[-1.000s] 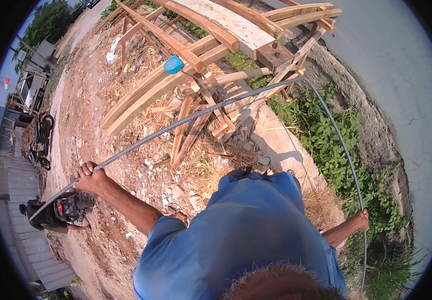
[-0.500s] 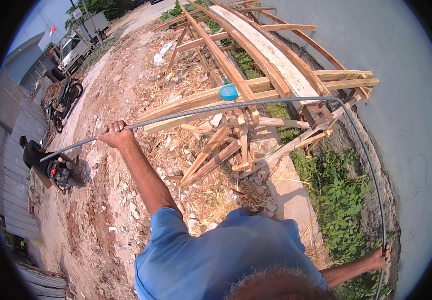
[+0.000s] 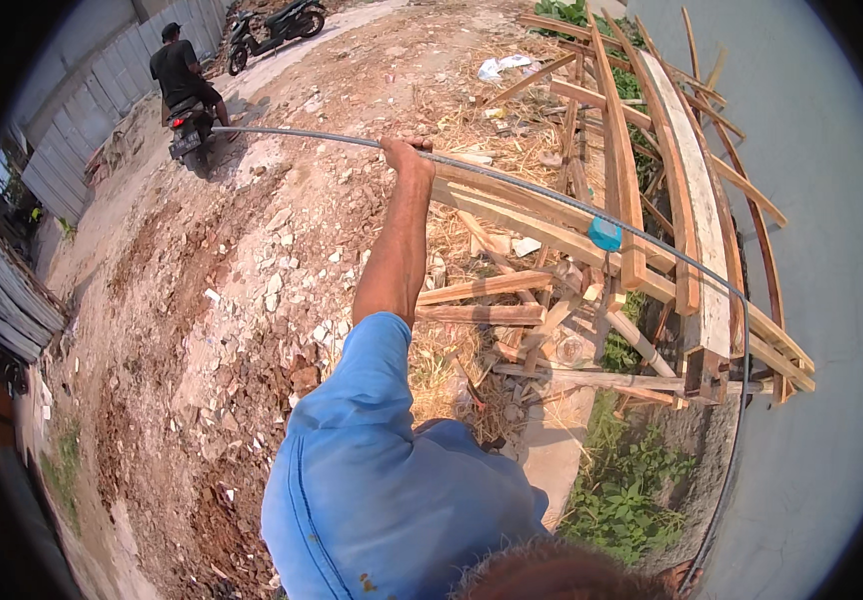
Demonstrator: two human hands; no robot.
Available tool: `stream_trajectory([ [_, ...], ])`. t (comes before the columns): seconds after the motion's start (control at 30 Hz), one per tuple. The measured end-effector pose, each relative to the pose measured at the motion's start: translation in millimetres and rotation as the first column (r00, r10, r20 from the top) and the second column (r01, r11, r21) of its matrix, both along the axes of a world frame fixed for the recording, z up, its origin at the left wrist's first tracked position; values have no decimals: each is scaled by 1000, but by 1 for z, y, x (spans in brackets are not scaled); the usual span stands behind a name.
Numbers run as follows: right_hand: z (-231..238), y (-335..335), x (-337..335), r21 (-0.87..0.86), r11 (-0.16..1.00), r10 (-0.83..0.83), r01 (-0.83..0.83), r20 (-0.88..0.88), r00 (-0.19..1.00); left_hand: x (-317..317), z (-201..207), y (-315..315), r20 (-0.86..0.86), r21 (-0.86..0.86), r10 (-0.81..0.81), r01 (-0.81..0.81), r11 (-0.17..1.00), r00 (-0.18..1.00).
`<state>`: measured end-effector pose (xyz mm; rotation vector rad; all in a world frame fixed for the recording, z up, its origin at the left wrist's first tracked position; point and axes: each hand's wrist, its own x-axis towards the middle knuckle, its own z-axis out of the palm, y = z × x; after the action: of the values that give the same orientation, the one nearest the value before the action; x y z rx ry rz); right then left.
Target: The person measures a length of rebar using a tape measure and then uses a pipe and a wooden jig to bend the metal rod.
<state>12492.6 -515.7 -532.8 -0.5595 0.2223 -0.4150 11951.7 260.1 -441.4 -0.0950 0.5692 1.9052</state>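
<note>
A long ribbed steel rebar stretches across the view, bent sharply near the right-hand wall and running down from there. My left hand is wrapped around its long left part, with my arm stretched forward. Low at the bottom edge, my right hand grips the bent-down part, only partly in view. Below the rebar, a blue tape measure sits on the wooden frame. A thick beam with a whitish top lies along this frame, close to the bend.
Loose wood offcuts and straw lie beside the frame. Green weeds grow along the grey wall. Rubble covers the ground to the left. A person on a motorbike is near the rebar's far end; another motorbike stands behind.
The view has turned left, so the wood and tape measure sit farther right. My left hand appears higher and farther right, my right hand lower. Both keep hold of the rebar.
</note>
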Motion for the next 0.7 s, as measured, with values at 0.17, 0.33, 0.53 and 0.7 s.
stream_trajectory([
  [0.17, 10, 60, -2, -29, 994, 109, -109, 5, 994, -45, -10, 36, -191, 57, -7, 19, 998, 981],
  [0.33, 27, 43, -16, -14, 995, 104, -103, 77, 992, -9, -11, 78, -126, 20, -65, 68, 997, 990],
  [0.53, 59, 91, -48, 121, 969, 204, -216, 105, 973, -142, -63, 108, -198, -179, 67, -103, 978, 978],
  [0.7, 50, 77, -58, 132, 962, 220, -239, 143, 965, -145, -82, 138, -317, -195, 0, -65, 979, 948],
])
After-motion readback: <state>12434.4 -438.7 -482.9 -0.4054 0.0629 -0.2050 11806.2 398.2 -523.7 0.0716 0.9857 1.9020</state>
